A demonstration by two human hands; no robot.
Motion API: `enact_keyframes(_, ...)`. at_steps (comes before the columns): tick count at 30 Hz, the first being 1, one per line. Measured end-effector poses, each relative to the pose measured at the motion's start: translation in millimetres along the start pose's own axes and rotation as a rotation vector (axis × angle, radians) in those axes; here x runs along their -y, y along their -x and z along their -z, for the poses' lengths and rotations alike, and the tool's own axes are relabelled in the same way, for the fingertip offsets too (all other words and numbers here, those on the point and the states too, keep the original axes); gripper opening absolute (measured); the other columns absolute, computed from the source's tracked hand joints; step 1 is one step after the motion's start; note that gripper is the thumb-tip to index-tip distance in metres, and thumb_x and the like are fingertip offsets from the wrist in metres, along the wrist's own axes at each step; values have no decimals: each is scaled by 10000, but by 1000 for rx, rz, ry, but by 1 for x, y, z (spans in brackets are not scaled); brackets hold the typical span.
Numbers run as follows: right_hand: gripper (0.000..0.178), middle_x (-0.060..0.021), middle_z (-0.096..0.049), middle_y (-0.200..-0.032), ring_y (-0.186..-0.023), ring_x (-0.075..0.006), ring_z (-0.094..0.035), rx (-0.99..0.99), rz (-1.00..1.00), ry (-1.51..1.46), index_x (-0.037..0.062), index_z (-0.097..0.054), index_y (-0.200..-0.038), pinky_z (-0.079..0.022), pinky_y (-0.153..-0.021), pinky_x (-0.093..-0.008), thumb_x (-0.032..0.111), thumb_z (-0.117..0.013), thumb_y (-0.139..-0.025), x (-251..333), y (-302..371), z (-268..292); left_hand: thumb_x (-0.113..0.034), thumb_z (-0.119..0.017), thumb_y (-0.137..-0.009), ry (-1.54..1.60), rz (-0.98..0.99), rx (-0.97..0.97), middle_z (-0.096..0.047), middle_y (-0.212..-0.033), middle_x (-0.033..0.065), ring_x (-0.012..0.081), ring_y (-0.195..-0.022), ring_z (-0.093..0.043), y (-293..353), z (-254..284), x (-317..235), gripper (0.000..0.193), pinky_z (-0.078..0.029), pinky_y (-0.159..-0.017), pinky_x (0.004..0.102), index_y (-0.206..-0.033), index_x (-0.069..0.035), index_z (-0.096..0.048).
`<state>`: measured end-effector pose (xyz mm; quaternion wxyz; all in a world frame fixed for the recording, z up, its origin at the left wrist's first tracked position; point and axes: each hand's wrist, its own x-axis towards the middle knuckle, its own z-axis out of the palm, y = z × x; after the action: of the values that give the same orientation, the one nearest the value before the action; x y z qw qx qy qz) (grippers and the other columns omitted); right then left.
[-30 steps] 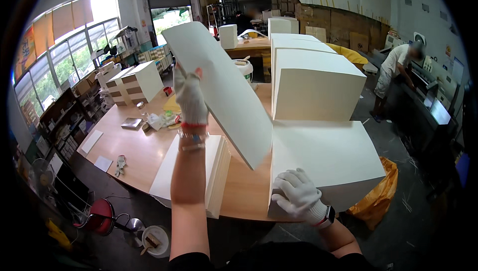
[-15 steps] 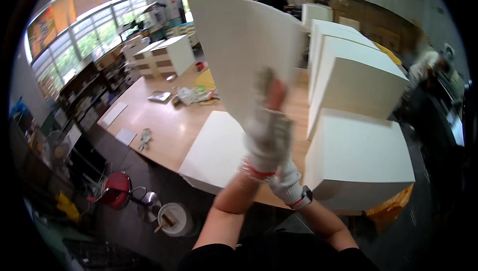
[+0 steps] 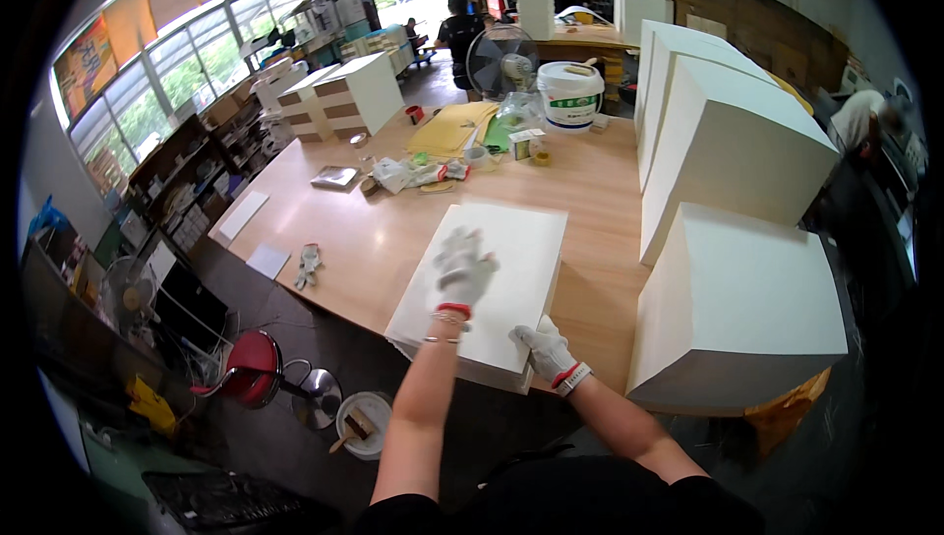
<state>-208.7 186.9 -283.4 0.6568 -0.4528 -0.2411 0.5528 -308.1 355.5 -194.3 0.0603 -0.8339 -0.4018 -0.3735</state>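
A low stack of white sheets (image 3: 511, 250) lies flat on the near part of the table. My left hand (image 3: 464, 267), in a pale knitted glove with a red cuff, is over the top sheet with its fingers spread; motion blurs it, and I cannot tell whether it touches. My right hand (image 3: 546, 350), gloved the same way, grips the stack's near right corner. Part of its fingers is hidden at the side. To the right stand tall white stacks (image 3: 757, 289) in a row.
On the wooden table (image 3: 354, 230) lie a spare glove (image 3: 308, 265), yellow sheets (image 3: 452, 130) and a lidded white bucket (image 3: 570, 97). A fan (image 3: 501, 63) stands behind. At the lower left are a red stool (image 3: 254, 368) and a bucket with a brush (image 3: 366, 425). Other people are farther off.
The sheets that stood raised and curved before me now lie flat on the stack. My hands have come apart: the left over the top, the right at the near corner.
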Motion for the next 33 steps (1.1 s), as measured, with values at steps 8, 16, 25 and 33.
enact_keyframes(8,850,-202,-684,-1127,-973,-309,-698,-168,-117,1154,19,-352,-1434,-507,-884,-405,529,-649,-822,53,12,-3,-323,-578,-879,24,556,598,-576,-1330,219,389,-1225,-544,4,16,80,503,-465,-1005,454,-1315,-73,-561)
enact_keyframes(16,954,-182,-710,-1049,-795,-229,-736,-126,-208,1147,-19,-184,-1527,-522,-846,-410,525,-595,-860,80,31,-24,-303,-626,-882,223,503,514,-623,-1271,189,354,-1166,-591,24,-2,128,546,-475,-973,411,-1358,-50,-532)
enact_keyframes(25,673,-249,-543,-1271,-1118,-383,-583,129,236,1252,35,-534,-1313,-498,-926,-443,395,-771,-798,60,93,-20,-180,-594,-933,351,537,728,-621,-1304,162,257,-1133,-638,91,106,136,402,-528,-931,367,-1297,-10,-589)
enact_keyframes(33,556,-241,-543,-1147,-993,-406,-610,93,450,1392,80,-599,-1206,-534,-820,-465,345,-806,-762,45,83,-21,93,-669,-836,637,498,475,-673,-1220,149,163,-1038,-652,144,99,167,226,-566,-885,275,-1046,24,-717)
